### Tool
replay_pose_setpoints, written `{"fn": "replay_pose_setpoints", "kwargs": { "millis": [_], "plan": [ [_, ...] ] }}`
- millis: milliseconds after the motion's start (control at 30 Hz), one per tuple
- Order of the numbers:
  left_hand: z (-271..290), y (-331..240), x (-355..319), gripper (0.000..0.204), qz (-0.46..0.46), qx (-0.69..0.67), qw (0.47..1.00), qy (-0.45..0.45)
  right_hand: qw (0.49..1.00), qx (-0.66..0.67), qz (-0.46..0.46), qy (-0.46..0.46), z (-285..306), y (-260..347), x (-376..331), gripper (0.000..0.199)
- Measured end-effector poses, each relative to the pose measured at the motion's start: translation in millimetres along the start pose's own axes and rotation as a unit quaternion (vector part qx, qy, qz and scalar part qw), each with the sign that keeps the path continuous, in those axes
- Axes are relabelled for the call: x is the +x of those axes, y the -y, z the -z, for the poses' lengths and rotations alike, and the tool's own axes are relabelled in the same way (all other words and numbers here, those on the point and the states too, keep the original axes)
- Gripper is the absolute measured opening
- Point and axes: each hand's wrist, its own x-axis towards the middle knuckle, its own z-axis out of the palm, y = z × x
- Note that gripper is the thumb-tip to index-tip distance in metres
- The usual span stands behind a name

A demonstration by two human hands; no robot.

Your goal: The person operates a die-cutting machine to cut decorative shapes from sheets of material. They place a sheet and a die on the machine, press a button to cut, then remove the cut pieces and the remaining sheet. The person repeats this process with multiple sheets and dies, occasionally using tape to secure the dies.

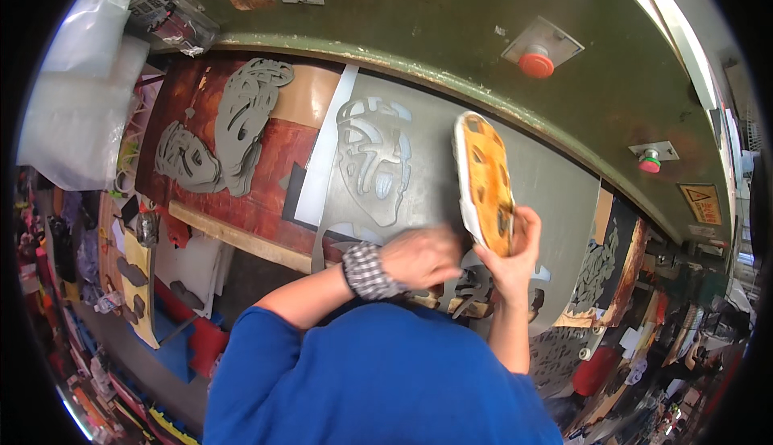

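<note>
My right hand grips the lower end of an orange, sole-shaped cutting die with a pale rim and several openings, tilted upright over the grey sheet. Smeared by motion, my left hand is beside the die's lower end, above the sheet's near part. Its fingers cannot be made out well, and a checked cuff covers the wrist. To the left of the die, a cut-out pattern shows in the sheet. Dark cut shapes lie between my forearms, partly hidden.
Stacked grey cut pieces lie on the reddish board at left. Across the far side runs a green machine beam with a red button and a second red button. More grey scraps lie at right.
</note>
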Motion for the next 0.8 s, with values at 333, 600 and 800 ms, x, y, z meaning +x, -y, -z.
{"fn": "replay_pose_setpoints", "kwargs": {
  "millis": [333, 600, 800],
  "plan": [
    [37.1, 14.1, -132.0, 0.016, 0.207, 0.210, 0.821, -0.489, 0.920, -0.362, 0.146, 0.047, -51.1, -48.1, 33.8, 0.096],
    [23.5, 65.0, -108.2, 0.019, 0.295, 0.242, 0.811, -0.443, 0.901, -0.403, 0.159, 0.016, -32.2, -54.9, 79.2, 0.112],
    [57.0, 93.6, -69.9, 0.016, 0.278, 0.286, 0.807, -0.436, 0.843, -0.321, 0.223, -0.370, 86.1, 25.9, 139.3, 0.092]
  ]
}}
